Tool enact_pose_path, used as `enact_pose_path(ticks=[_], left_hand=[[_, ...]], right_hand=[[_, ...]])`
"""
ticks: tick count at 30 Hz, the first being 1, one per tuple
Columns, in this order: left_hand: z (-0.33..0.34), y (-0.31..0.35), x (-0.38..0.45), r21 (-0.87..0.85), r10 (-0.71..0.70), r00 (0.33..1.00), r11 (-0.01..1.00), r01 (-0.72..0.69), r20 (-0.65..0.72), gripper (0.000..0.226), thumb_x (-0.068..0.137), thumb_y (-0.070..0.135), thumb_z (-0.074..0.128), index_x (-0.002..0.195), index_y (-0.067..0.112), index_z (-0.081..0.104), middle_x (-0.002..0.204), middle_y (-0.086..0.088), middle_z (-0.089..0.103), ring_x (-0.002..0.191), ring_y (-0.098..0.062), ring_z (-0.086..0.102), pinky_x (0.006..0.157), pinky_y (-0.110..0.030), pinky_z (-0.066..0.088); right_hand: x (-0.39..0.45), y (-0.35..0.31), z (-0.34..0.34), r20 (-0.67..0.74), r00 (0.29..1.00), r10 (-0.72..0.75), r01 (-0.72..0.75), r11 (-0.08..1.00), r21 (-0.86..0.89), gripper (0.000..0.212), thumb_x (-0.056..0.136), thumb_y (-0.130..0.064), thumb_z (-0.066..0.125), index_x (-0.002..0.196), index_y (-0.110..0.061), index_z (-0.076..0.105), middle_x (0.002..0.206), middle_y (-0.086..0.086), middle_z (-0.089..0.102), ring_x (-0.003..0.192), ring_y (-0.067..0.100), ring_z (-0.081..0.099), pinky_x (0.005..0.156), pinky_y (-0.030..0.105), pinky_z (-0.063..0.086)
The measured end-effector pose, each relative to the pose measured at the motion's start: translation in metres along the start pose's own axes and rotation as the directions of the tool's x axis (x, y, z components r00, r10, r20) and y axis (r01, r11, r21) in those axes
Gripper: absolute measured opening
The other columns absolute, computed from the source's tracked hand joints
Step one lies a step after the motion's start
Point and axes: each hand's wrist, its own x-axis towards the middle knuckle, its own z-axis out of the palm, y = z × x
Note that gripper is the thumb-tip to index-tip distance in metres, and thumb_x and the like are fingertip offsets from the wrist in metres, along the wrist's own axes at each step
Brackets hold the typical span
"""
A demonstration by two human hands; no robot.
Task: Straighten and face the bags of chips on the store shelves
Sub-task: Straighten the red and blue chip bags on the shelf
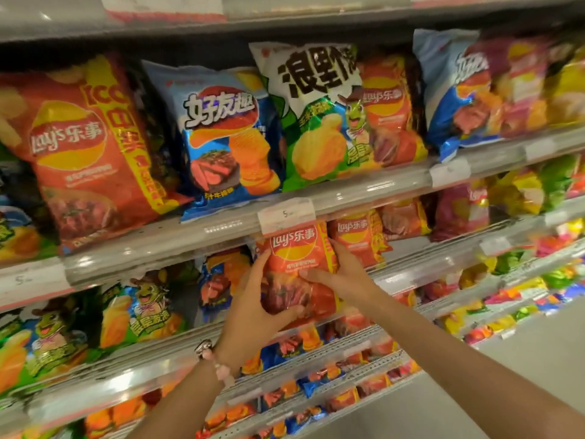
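Hands met on one red Lay's bag point(296, 267) at the front of the second shelf point(158, 248), just below a white price tag point(286, 215). Left hand point(253, 308) gripped the bag's lower left edge, thumb curled under its bottom. Right hand point(340, 275) clasped its right side, fingers bent across the front. Bag stood upright, facing outward. Beaded bracelet point(213, 359) circled the left wrist. Blue steak-flavour bag point(228, 141) sat on the shelf above.

A small glossy orange-red Lay's chip bag point(297, 267) is gripped upright by the left hand point(253, 307) and the right hand point(340, 274), just below a white paper price tag point(286, 214) clipped to the grey shelf rail point(196, 239).
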Motion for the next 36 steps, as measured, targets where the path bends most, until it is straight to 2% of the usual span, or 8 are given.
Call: enact_pose_path(ticks=[7, 13, 16, 18, 19, 22, 24, 36], left_hand=[[0.063, 0.030, 0.038, 0.018, -0.021, 0.988, 1.000, 0.018, 0.151, 0.114, 0.055, 0.066, 0.078, 0.138, 0.060, 0.000, 0.149, 0.028, 0.012, 0.135, 0.008, 0.020, 0.110, -0.026, 0.030], [0.116, 0.026, 0.077, 0.602, -0.035, 0.994, 0.798, -0.033, 0.100, 0.131, 0.064, 0.059, 0.079, 0.146, 0.032, -0.019, 0.158, 0.002, -0.001, 0.146, -0.017, 0.000, 0.116, -0.038, 0.014], [0.140, 0.029, 0.092, 0.824, -0.100, 0.995, 0.564, 0.048, 0.011, 0.139, 0.047, 0.057, 0.089, 0.152, 0.024, 0.004, 0.156, -0.015, 0.020, 0.144, -0.031, 0.022, 0.110, -0.049, 0.031], [0.153, 0.033, 0.100, 0.854, -0.017, 0.999, 0.519, 0.045, -0.043, 0.142, 0.021, 0.047, 0.096, 0.146, 0.020, 0.035, 0.140, -0.019, 0.047, 0.129, -0.036, 0.047, 0.097, -0.055, 0.044], [0.157, 0.036, 0.103, 0.870, -0.029, 0.999, 0.492, 0.036, -0.025, 0.142, 0.023, 0.048, 0.096, 0.147, 0.021, 0.034, 0.141, -0.019, 0.046, 0.130, -0.037, 0.045, 0.100, -0.058, 0.040], [0.167, 0.037, 0.116, 0.913, -0.125, 0.991, 0.409, 0.014, 0.041, 0.130, 0.066, 0.053, 0.080, 0.150, 0.027, -0.016, 0.159, -0.017, 0.000, 0.147, -0.035, 0.000, 0.116, -0.055, 0.007], [0.171, 0.036, 0.124, 0.920, -0.188, 0.980, 0.393, 0.012, 0.068, 0.128, 0.074, 0.050, 0.075, 0.141, 0.028, -0.031, 0.159, -0.015, -0.013, 0.146, -0.034, -0.011, 0.116, -0.053, 0.004], [0.178, 0.022, 0.125, 0.921, -0.120, 0.992, 0.389, 0.007, 0.043, 0.138, 0.071, 0.051, 0.077, 0.130, 0.031, -0.047, 0.158, -0.015, -0.019, 0.146, -0.034, -0.014, 0.115, -0.055, 0.008]], right_hand=[[0.027, 0.019, -0.093, -0.014, 1.000, 0.001, -0.001, 1.000, -0.002, 0.085, 0.074, -0.023, 0.079, 0.144, -0.015, 0.032, 0.123, 0.004, 0.060, 0.107, 0.019, 0.059, 0.091, 0.035, 0.049], [0.048, 0.028, -0.164, -0.041, 0.998, -0.039, 0.037, 0.998, -0.056, 0.078, 0.072, -0.020, 0.081, 0.138, -0.016, 0.038, 0.121, 0.001, 0.059, 0.108, 0.019, 0.058, 0.096, 0.037, 0.047], [0.054, 0.034, -0.190, -0.048, 0.997, -0.060, 0.058, 0.997, -0.044, 0.086, 0.067, -0.022, 0.085, 0.139, -0.014, 0.038, 0.123, 0.004, 0.060, 0.109, 0.020, 0.060, 0.097, 0.042, 0.049], [0.059, 0.040, -0.205, -0.082, 0.993, -0.082, 0.080, 0.996, -0.030, 0.085, 0.066, -0.019, 0.086, 0.137, -0.014, 0.039, 0.120, 0.005, 0.062, 0.108, 0.020, 0.062, 0.098, 0.044, 0.049], [0.061, 0.043, -0.211, -0.101, 0.990, -0.093, 0.091, 0.996, -0.024, 0.082, 0.067, -0.016, 0.085, 0.136, -0.014, 0.040, 0.119, 0.005, 0.063, 0.108, 0.020, 0.062, 0.098, 0.044, 0.048], [0.072, 0.047, -0.228, -0.152, 0.982, -0.109, 0.109, 0.994, -0.011, 0.078, 0.069, -0.018, 0.083, 0.135, -0.014, 0.041, 0.119, 0.004, 0.063, 0.109, 0.020, 0.061, 0.099, 0.043, 0.047], [0.079, 0.047, -0.238, -0.166, 0.980, -0.111, 0.115, 0.993, 0.013, 0.076, 0.072, -0.016, 0.081, 0.136, -0.014, 0.041, 0.118, 0.004, 0.063, 0.109, 0.020, 0.061, 0.096, 0.038, 0.049], [0.105, 0.062, -0.268, -0.131, 0.984, -0.121, 0.117, 0.992, -0.040, 0.069, 0.075, -0.014, 0.078, 0.134, -0.016, 0.042, 0.117, 0.005, 0.061, 0.107, 0.023, 0.060, 0.092, 0.042, 0.050]])
